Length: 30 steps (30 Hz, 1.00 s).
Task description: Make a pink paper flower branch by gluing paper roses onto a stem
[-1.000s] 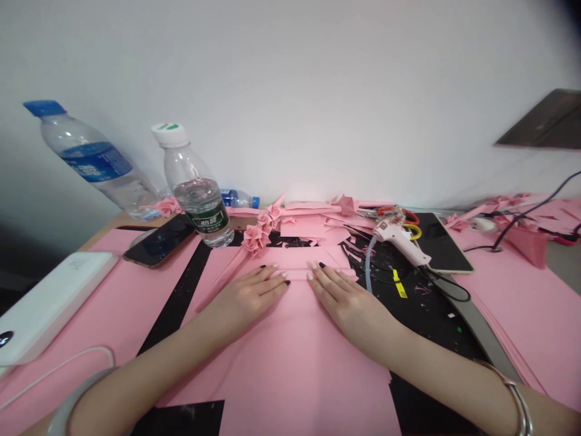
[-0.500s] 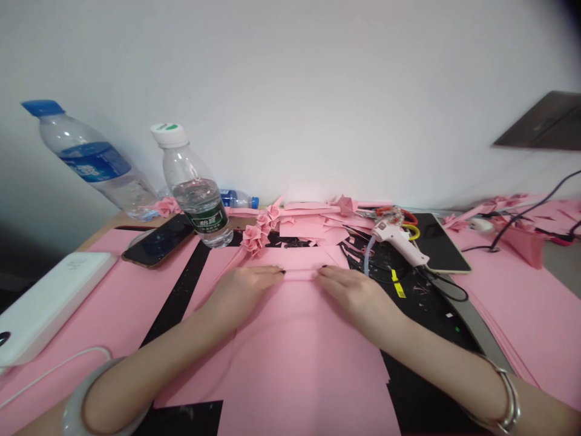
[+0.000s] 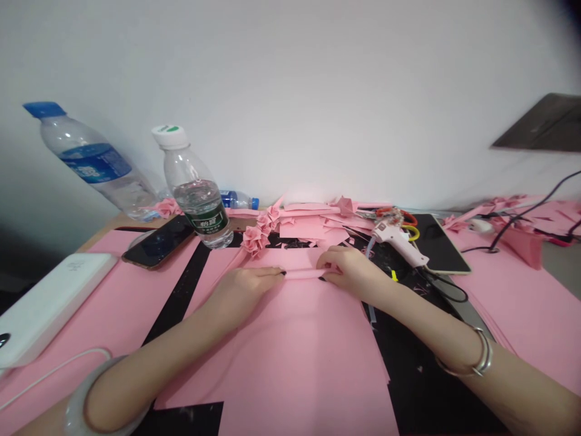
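Observation:
A narrow rolled strip of pink paper (image 3: 302, 274) lies crosswise near the far end of a stack of pink paper sheets (image 3: 308, 363). My left hand (image 3: 247, 290) presses on the roll's left end, its fingers together and pointing right. At the right end, my right hand (image 3: 351, 272) pinches the roll between curled fingers and thumb. Just beyond my left hand sits a cluster of folded pink paper flowers (image 3: 256, 240). A pale glue gun (image 3: 399, 239) lies beyond my right hand, with a glue stick at its back.
Two upright water bottles, one green-labelled (image 3: 200, 197) and one blue-labelled (image 3: 97, 160), stand at the back left beside a phone (image 3: 158, 243). A white power bank (image 3: 57, 303) lies at far left. A dark tablet (image 3: 440, 242) and cables are at right. A wall rises behind.
My right hand has lifted and curled from lying flat to pinching the paper's right end, and its forearm shifted. The paper edge looks more tightly rolled. My left hand stays nearly in place.

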Motion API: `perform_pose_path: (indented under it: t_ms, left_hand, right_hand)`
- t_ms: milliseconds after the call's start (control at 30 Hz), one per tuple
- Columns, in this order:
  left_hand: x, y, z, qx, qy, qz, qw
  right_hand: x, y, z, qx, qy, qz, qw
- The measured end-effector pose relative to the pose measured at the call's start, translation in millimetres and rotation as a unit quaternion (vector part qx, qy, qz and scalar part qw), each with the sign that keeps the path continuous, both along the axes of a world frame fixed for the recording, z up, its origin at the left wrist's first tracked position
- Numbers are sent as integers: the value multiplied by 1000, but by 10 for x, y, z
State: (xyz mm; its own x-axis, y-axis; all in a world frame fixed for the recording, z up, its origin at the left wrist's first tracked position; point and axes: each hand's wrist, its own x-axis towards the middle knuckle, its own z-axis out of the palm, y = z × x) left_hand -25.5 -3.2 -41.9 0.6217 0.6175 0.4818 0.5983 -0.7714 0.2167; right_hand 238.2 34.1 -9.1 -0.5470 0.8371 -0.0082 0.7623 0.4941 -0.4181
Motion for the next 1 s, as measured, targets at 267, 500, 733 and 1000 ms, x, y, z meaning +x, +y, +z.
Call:
perform_pose_path:
  t_ms: [267, 500, 733, 1000]
  left_hand:
    - [-48, -6, -67, 65, 27, -18, 997]
    - [-80, -28, -72, 126, 60, -37, 990]
    - [-133, -39, -36, 38, 87, -32, 995]
    - [-201, -44, -32, -52, 47, -48, 996]
  right_hand:
    - [-18, -93, 7, 10, 7, -21, 1000]
    - [-42, -262, -14, 110, -137, 3, 984]
    - [15, -248, -45, 78, -70, 12, 994]
    - [41, -249, -72, 79, -31, 9, 996]
